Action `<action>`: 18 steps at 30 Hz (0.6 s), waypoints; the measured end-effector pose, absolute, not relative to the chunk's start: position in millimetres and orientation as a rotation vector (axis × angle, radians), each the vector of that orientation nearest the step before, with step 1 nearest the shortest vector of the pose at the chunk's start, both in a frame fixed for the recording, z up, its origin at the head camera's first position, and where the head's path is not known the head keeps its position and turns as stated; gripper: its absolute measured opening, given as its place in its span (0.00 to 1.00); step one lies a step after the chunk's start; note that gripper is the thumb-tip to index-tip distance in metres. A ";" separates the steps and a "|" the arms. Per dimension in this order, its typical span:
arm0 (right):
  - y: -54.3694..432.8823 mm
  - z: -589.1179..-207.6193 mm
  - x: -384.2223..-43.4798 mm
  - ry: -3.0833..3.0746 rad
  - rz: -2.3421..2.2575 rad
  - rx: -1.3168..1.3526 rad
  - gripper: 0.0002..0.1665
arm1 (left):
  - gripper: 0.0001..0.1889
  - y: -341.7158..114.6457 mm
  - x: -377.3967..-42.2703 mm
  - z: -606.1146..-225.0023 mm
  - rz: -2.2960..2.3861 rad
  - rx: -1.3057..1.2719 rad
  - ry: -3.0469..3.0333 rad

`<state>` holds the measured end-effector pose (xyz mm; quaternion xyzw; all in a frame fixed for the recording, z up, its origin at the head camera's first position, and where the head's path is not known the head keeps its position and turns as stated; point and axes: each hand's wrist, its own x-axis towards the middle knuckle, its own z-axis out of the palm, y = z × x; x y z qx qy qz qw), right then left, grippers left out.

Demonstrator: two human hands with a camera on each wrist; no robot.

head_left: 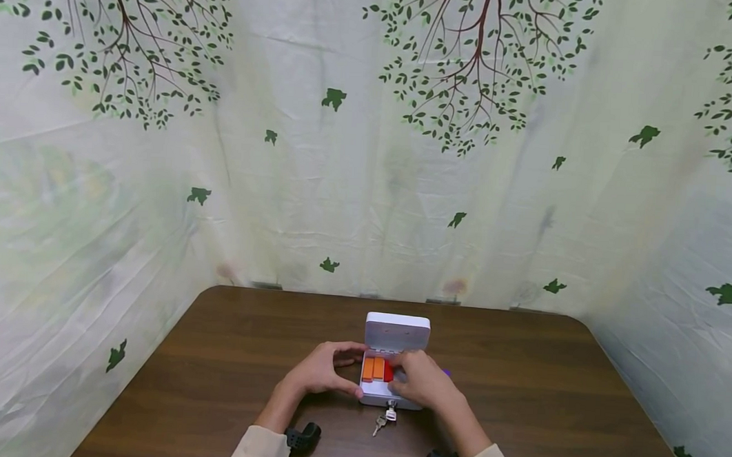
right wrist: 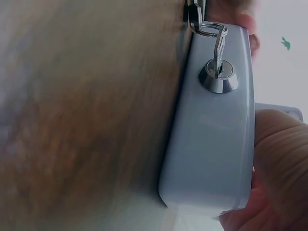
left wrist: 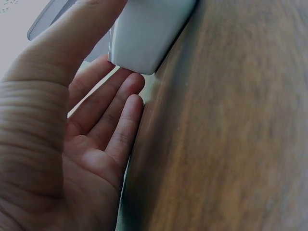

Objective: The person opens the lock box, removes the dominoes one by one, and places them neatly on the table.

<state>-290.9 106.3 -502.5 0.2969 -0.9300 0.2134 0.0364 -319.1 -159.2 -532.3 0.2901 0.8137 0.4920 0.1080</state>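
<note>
White box [head_left: 377,399], lid [head_left: 396,335] up, on the brown table [head_left: 262,320].
Left hand [head_left: 321,370] spreads wide, touching its left side; right hand [head_left: 423,380] reaches in by a red block [head_left: 388,372] and orange blocks [head_left: 368,369], its grip I cannot tell. Keys [head_left: 381,421] hang at the front lock [right wrist: 222,86], any lettering too small to read.

We count one box [right wrist: 209,139], two orange blocks [head_left: 367,369] [head_left: 378,369], one visible red block [head_left: 388,372], one lock [right wrist: 219,85], one worktop [head_left: 532,382].
</note>
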 end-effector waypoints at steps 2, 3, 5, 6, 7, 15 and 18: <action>105.6 -501.9 -290.7 -2.863 0.643 0.906 0.17 | 0.41 -159.3 -319.2 -531.8 1.445 0.853 2.396; 105.4 -501.9 -290.6 -2.868 0.640 0.900 0.17 | 0.41 -159.4 -319.1 -531.6 1.442 0.853 2.397; 105.2 -501.7 -290.2 -2.873 0.642 0.890 0.16 | 0.41 -159.6 -319.0 -531.9 1.438 0.857 2.401; 105.2 -501.7 -290.0 -2.875 0.645 0.886 0.15 | 0.41 -159.6 -318.9 -532.1 1.438 0.853 2.402; 105.3 -501.6 -289.8 -2.876 0.650 0.881 0.15 | 0.41 -159.7 -318.5 -532.2 1.438 0.855 2.403; 107.1 -500.2 -289.4 -2.873 0.714 0.876 0.15 | 0.42 -158.8 -316.1 -532.0 1.442 0.839 2.409; 108.5 -500.1 -290.1 -2.867 0.732 0.877 0.14 | 0.42 -158.1 -316.9 -531.8 1.448 0.850 2.408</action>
